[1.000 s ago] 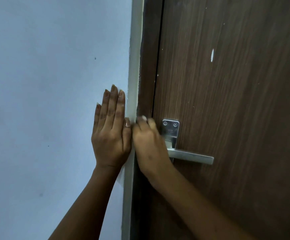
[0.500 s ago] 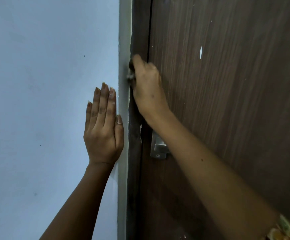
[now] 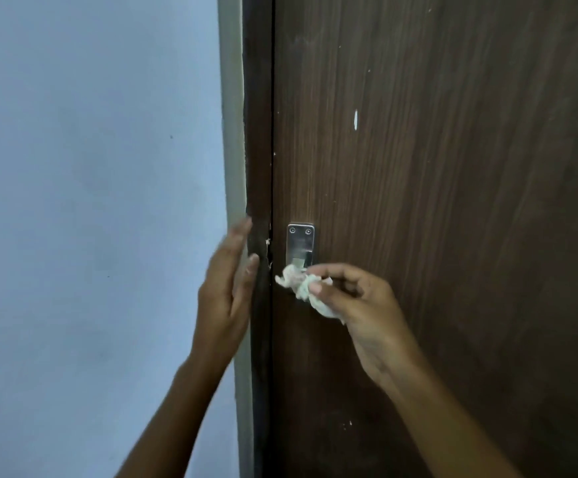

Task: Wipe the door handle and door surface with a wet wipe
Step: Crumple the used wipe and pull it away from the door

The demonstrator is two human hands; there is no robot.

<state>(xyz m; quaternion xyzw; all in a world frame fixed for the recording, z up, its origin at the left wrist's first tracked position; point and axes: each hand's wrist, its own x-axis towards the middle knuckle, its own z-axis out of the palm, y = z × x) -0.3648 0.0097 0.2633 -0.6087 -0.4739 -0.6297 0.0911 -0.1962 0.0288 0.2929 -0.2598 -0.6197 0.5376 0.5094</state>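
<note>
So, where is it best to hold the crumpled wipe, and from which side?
By its bunched middle, coming from the right, as the right hand does now: thumb and fingertips pinch the wet wipe there. This likely leaves its loose left end free to reach the handle plate and the door.

Her right hand (image 3: 366,305) has dropped from the frame edge, crumpled white wet wipe (image 3: 303,288) now beside the steel handle plate (image 3: 300,244); the left hand (image 3: 227,291) has lifted off the pale blue wall (image 3: 91,201).

A home interior: wood-grain door (image 3: 453,201), pale blue painted wall (image 3: 91,201).
</note>
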